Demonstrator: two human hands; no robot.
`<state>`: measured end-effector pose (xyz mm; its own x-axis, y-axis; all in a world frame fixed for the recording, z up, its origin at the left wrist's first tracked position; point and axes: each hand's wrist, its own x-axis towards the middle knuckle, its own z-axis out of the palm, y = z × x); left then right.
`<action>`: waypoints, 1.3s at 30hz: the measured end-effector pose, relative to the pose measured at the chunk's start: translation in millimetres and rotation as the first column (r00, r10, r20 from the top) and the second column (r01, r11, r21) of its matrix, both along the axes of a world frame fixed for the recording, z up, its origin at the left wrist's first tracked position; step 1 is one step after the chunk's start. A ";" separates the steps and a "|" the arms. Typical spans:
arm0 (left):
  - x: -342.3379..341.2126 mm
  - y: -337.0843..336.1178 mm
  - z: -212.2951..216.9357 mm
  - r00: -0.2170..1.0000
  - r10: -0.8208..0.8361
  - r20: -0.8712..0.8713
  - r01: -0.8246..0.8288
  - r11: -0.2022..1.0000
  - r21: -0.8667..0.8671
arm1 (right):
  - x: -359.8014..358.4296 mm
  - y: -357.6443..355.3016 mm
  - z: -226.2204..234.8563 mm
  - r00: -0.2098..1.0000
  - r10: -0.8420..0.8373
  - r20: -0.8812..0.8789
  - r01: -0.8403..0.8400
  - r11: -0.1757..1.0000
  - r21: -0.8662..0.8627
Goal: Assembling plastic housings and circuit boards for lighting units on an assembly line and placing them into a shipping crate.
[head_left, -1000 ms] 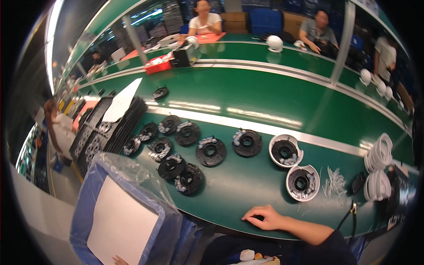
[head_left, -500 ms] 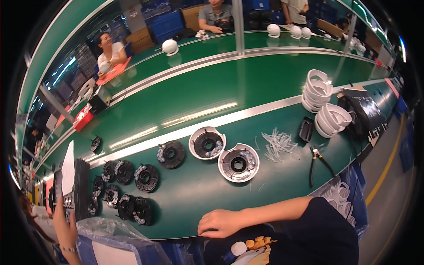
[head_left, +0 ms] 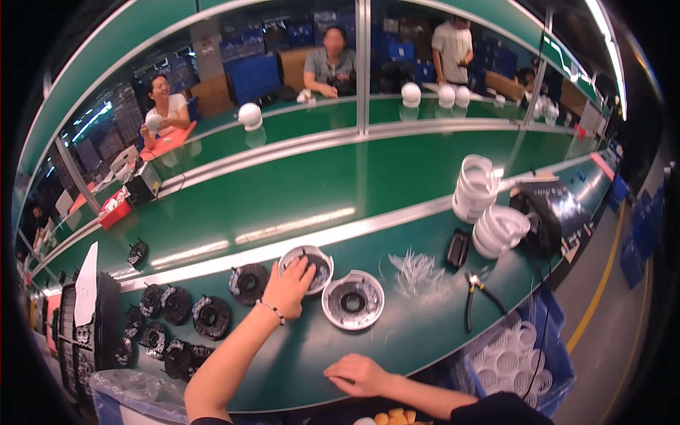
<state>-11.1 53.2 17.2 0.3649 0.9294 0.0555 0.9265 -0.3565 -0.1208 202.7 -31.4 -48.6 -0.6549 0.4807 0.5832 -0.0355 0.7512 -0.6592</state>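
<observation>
My left hand (head_left: 289, 287) reaches over a white round housing (head_left: 292, 252) with a black disc inside. Its fingers are stretched across the disc and cover part of it; a beaded bracelet circles the wrist. Just to the right sits a second white housing (head_left: 354, 322) holding a black ring-shaped part with a central hole. My right hand (head_left: 358, 375) rests at the bench's near edge, fingers extended and loosely bent, holding nothing. Left of the housings lie several black round parts (head_left: 211, 317) with small clips and wires.
White cut strips (head_left: 416, 273), pliers (head_left: 476, 290) and a small black tray (head_left: 457, 248) lie to the right. White housings (head_left: 476, 191) are stacked behind them. Black trays (head_left: 106, 312) are piled at the left. A blue bin (head_left: 559, 354) holds white rings. People work across the bench.
My left hand has moved from the tray pile at the left to the left white housing. My right hand stays near the bench edge. The view has shifted.
</observation>
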 end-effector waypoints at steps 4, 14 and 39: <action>13.0 19.1 -17.0 1.000 0.017 0.008 -0.016 0.997 -0.077 | 14.7 -4.0 2.9 0.997 -0.078 0.006 0.078 0.992 -0.098; 6.3 10.1 -23.5 0.998 0.065 0.000 -0.065 0.997 0.052 | 3.6 2.8 -0.6 0.992 -0.113 0.058 0.118 0.989 -0.094; -77.1 -667.4 -21.0 -0.817 0.545 -0.191 -0.437 -0.799 -0.413 | 7.7 -4.0 8.6 0.977 -0.097 0.190 0.079 0.992 0.099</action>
<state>-88.3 -614.2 -3.8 -0.7248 -0.5580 -0.4040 -0.5552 0.8203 -0.1370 210.4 -35.4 -40.0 -0.7174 0.4925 0.4927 0.1551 0.8024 -0.5762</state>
